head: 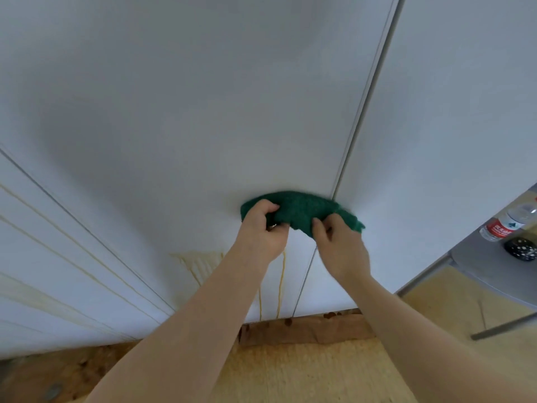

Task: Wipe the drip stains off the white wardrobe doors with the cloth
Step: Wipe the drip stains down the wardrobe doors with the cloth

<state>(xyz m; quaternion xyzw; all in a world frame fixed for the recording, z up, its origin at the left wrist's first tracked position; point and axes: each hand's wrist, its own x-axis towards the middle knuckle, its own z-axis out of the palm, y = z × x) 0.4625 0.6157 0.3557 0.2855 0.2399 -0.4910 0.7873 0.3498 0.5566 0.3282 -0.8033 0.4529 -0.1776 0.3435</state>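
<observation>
Left hand [261, 228] has its fingers curled over the left end of the green cloth [305, 209]. The right hand [340, 248] grips the cloth's lower right edge with fingers and thumb bent round it, and between the two the cloth is bunched into a long roll pressed against the white wardrobe doors [203, 112]. The cloth's right tip reaches the vertical seam [364, 112] between two doors and laps just past it. Below the cloth, partly behind the left forearm, yellowish drip stains [200, 264] spread in a smeared patch, and thin yellow runs drop from there to the door's bottom edge. Far to the left of the cloth, more pale yellow streaks run down another door panel. Well below the cloth lies a wooden floor [290, 373] with dark spots by the foot of the doors. To the right of the cloth stands a grey bench [476, 266] carrying a water bottle [507, 223] with a red label and a black dotted object [520, 250] just beside it.
</observation>
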